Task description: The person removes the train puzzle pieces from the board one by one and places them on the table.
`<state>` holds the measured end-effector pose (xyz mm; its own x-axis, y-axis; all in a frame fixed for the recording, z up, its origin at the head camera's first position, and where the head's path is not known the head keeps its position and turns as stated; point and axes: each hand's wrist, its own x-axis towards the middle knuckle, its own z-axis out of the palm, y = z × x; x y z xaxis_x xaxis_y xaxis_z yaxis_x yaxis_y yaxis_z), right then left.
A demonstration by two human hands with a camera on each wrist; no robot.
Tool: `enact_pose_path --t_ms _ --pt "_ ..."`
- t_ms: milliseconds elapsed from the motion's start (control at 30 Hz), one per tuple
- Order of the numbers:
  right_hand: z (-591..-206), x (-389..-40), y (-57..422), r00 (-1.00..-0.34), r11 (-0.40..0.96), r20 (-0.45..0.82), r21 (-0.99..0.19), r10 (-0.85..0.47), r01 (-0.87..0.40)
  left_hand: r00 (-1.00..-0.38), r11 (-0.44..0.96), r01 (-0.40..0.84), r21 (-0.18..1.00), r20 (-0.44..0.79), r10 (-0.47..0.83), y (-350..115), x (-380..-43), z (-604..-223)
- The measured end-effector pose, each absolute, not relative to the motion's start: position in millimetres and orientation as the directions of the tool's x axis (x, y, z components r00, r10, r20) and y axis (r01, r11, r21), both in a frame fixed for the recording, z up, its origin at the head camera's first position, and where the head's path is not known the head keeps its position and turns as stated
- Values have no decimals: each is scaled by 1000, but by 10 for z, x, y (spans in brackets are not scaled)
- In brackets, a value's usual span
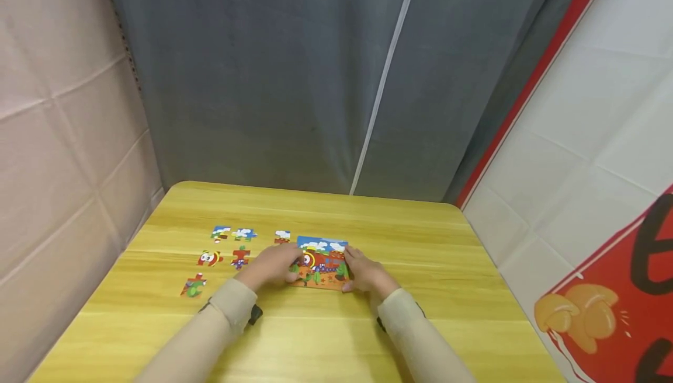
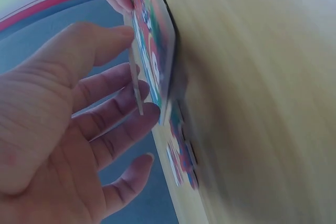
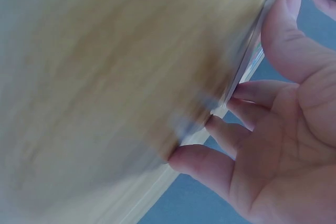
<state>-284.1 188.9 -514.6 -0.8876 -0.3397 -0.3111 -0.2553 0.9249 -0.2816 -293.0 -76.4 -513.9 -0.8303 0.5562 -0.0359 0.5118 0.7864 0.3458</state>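
A cartoon-train jigsaw puzzle [image 1: 323,263] lies on the wooden table, blue sky along its top and orange ground below. At its left side, my left hand [image 1: 273,266] pinches a thin flat puzzle piece [image 2: 135,85] between thumb and fingers, seen nearly edge-on in the left wrist view. The piece's picture is hidden. My right hand [image 1: 368,272] rests against the puzzle's right edge, thumb by the near corner and fingers spread farther up. In the right wrist view the fingertips [image 3: 181,157] touch down along that edge.
Loose pieces lie left of the puzzle: a sky piece [image 1: 282,236] close by, two more sky pieces [image 1: 221,233] [image 1: 245,234], a face piece [image 1: 210,258], a red piece [image 1: 240,257] and a green one [image 1: 194,285]. A grey curtain [image 1: 263,79] hangs behind the table [image 1: 420,225].
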Motion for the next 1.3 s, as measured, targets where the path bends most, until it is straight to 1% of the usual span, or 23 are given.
enact_pose_path --t_ms 167,367,533,633,867,1000,1300 --pt "-5148 -2845 1886 -893 930 -310 -275 -327 -245 -811 751 541 380 -3 586 -873 -2921 -5149" --pt "-5172 -2842 1875 -897 928 -311 -299 -316 -223 -787 706 568 422 27 617 -1029 -2930 -5174" --pt "-5174 -2838 1864 -897 929 -306 -289 -319 -232 -760 662 598 452 57 647 -1169 -2951 -5201" --pt "-5166 -2841 1859 -896 929 -305 -283 -324 -240 -758 652 601 462 70 649 -1248 -2935 -5190" --pt "-5178 -2847 1855 -894 924 -298 -288 -335 -251 -798 670 542 507 61 599 -1443 -2877 -5140" --pt "-5183 -2847 1849 -893 924 -298 -286 -337 -253 -803 675 544 498 77 590 -1555 -2866 -5141" --pt "-5183 -2855 1856 -892 929 -300 -257 -338 -266 -823 673 522 524 99 560 -1783 -2805 -5188"
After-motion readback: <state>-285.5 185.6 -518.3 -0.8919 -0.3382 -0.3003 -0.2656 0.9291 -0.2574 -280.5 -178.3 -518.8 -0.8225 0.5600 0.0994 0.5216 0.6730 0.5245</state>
